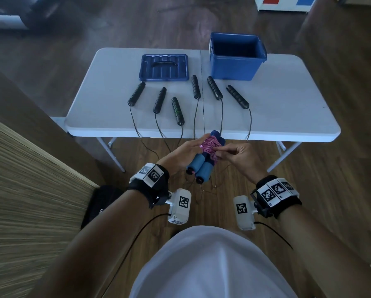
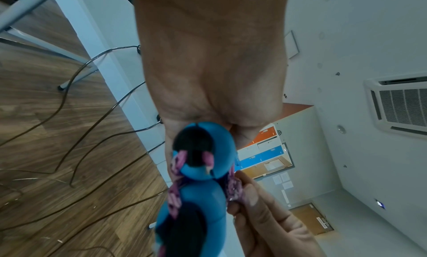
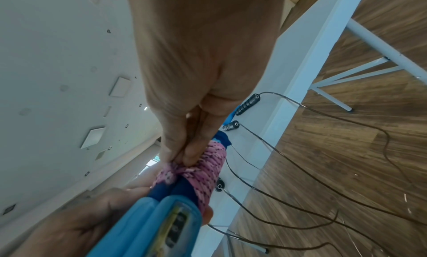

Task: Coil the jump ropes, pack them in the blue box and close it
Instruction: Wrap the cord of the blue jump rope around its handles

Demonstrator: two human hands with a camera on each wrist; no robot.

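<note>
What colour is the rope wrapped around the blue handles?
Pink with dark specks; the rope shows best in the right wrist view.

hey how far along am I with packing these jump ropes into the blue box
Early. Nearly done: the pink rope is wound around its blue handles, which the left hand holds while the right hand pinches the cord. Left: six black handles lie uncoiled on the table; the blue box looks empty, its lid off.

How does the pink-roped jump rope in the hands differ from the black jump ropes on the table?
The pink jump rope has blue foam handles and its cord is wound round them; the black jump ropes have dark ribbed handles and thin cords hanging uncoiled off the table edge to the floor. The pink one is held by the left hand and pinched by the right hand; the black ones lie untouched. None is in the blue box.
</note>
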